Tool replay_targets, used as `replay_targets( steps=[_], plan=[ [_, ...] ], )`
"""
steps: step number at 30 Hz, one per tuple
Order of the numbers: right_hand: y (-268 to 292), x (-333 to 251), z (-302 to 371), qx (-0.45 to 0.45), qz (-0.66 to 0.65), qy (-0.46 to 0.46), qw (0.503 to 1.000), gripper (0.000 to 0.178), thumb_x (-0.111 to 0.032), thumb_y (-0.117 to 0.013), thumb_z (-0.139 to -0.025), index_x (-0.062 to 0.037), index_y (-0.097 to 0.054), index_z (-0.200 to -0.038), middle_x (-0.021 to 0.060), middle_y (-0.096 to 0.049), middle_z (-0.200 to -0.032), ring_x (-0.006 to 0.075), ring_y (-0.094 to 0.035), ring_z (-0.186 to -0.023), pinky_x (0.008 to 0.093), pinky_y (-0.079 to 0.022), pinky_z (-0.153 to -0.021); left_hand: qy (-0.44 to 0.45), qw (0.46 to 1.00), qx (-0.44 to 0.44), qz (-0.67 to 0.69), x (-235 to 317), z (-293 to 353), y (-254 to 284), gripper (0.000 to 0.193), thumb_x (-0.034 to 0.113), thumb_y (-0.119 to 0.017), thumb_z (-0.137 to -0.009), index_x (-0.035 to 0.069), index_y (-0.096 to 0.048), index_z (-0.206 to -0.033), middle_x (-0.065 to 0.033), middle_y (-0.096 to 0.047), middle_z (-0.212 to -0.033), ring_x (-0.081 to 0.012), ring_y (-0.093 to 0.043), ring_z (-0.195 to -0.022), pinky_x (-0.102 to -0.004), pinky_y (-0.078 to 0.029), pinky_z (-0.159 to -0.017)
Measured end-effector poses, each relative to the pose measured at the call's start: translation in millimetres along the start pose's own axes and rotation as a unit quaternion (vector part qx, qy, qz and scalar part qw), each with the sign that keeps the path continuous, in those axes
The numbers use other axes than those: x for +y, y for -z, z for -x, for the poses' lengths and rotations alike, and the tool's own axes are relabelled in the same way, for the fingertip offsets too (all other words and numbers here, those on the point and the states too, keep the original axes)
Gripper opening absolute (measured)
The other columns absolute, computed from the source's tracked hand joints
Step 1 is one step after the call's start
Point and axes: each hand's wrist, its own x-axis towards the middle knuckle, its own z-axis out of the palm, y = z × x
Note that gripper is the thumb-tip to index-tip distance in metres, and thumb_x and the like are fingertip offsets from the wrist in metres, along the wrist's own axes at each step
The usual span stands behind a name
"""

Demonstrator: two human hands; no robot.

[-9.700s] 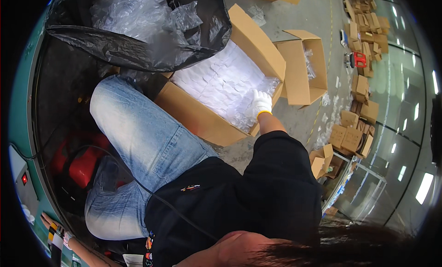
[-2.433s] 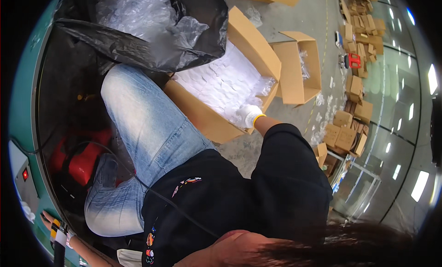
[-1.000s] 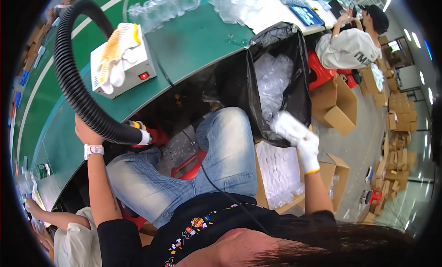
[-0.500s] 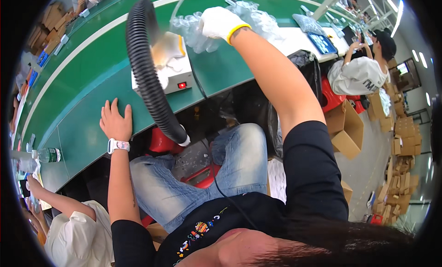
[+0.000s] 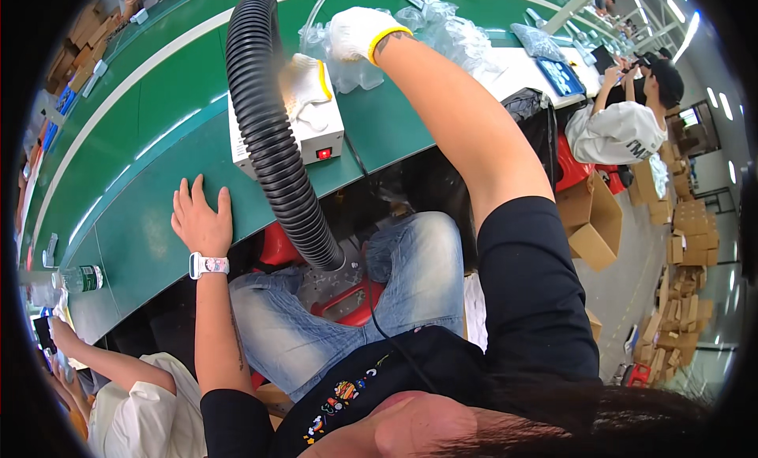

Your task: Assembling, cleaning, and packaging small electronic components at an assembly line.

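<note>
My left hand (image 5: 204, 217) lies flat on the green worktable (image 5: 142, 229), its fingers spread and holding nothing. Over the far side of the table reaches my right hand (image 5: 355, 35), in a white knit glove with a yellow cuff. It is against a heap of clear plastic bags (image 5: 458, 39), and its fingers are hidden. Between my hands stands a white box-shaped device (image 5: 324, 134) with a lit red switch. Another white glove (image 5: 308, 83) with a yellow edge rests on top of it. A black corrugated hose (image 5: 272, 118) arches in front of this device and partly hides it.
A plastic bottle (image 5: 83, 278) stands at the table's left end. A blue tray (image 5: 559, 77) with small pale pieces lies on the right, near a seated person (image 5: 620, 130). Another person (image 5: 146, 403) sits at lower left. An open cardboard box (image 5: 588, 221) is on the right.
My gloved right hand has shifted left along the plastic bags, toward the white device. My left hand stays on the table. The whole view has moved slightly.
</note>
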Motion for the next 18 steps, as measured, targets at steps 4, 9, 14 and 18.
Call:
replay_targets(
  steps=[4,9,14,18],
  plan=[
    [5.3,-5.4,1.9,-0.018,0.008,0.016,1.0,0.033,-0.023,-0.066,-0.078,-0.0051,-0.081,-0.102,0.0219,-0.076,-0.107,0.0391,-0.074,-0.1,0.0459,-0.059,-0.088,-0.007,1.0,0.006,-0.004,-1.0,1.4,-2.7,0.06,0.048,-0.062,-0.097,0.014,-0.056,-0.147,-0.0154,-0.045,-0.161,-0.0366,-0.036,-0.151,-0.0567,-0.025,-0.121],
    [7.4,2.0,4.5,-0.018,0.0,0.023,1.0,0.033,-0.024,-0.066,-0.077,-0.0067,-0.081,-0.101,0.0217,-0.076,-0.106,0.0386,-0.074,-0.099,0.0455,-0.059,-0.086,-0.015,1.0,0.015,-0.002,-4.4,0.8,-5.1,0.06,0.048,-0.062,-0.098,0.014,-0.057,-0.147,-0.0152,-0.045,-0.161,-0.0365,-0.036,-0.151,-0.0567,-0.025,-0.121],
    [17.0,10.8,22.0,0.003,-0.033,-0.003,0.999,0.034,-0.025,-0.066,-0.077,-0.0077,-0.081,-0.101,0.0216,-0.076,-0.105,0.0378,-0.074,-0.099,0.0439,-0.059,-0.088,-0.015,1.0,0.008,-0.006,-2.3,2.5,-1.1,0.06,0.048,-0.062,-0.097,0.015,-0.056,-0.147,-0.0153,-0.045,-0.161,-0.0364,-0.036,-0.151,-0.0565,-0.025,-0.121],
    [21.6,14.7,46.2,0.069,-0.125,0.022,0.989,0.032,-0.026,-0.068,-0.078,-0.0114,-0.081,-0.103,0.015,-0.077,-0.097,0.0297,-0.074,-0.081,0.0395,-0.059,-0.078,-0.011,1.0,0.009,-0.011,-6.0,3.3,0.6,0.061,0.048,-0.062,-0.097,0.015,-0.056,-0.147,-0.0153,-0.045,-0.161,-0.0364,-0.036,-0.151,-0.0564,-0.025,-0.122]
  ],
)
